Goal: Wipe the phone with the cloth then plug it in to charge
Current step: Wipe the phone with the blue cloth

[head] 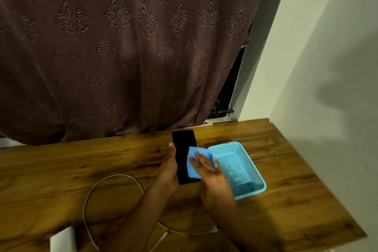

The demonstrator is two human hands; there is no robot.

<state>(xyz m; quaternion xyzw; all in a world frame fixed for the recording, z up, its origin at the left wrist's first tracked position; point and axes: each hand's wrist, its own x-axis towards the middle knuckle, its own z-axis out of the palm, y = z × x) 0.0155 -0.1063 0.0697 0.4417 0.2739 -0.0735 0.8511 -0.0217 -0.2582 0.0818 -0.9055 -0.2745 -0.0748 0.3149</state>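
Head view of a wooden table (61, 165) set against a brown patterned curtain (122, 47) and a pale wall (327, 47). The phone (183, 149), dark screen facing up, is held above the middle of the table, tilted with its far end towards the curtain. The left hand (169, 168) grips it along its left edge and lower end, thumb curled up the side and the other fingers hidden beneath. The right hand (210, 172) lies flat on the blue cloth (193, 168), its fingers nearly straight and spread, pressing the cloth onto the lower right part of the screen (the cloth bunches up slightly past the fingertips). Just to the right of the hands, a blue mesh basket (235, 161) stands on the table. A white cable (120, 175) loops across the near left part of the table, passes under the left forearm and ends near the right forearm. A white charger block (63, 240) sits at the near edge, lower left.
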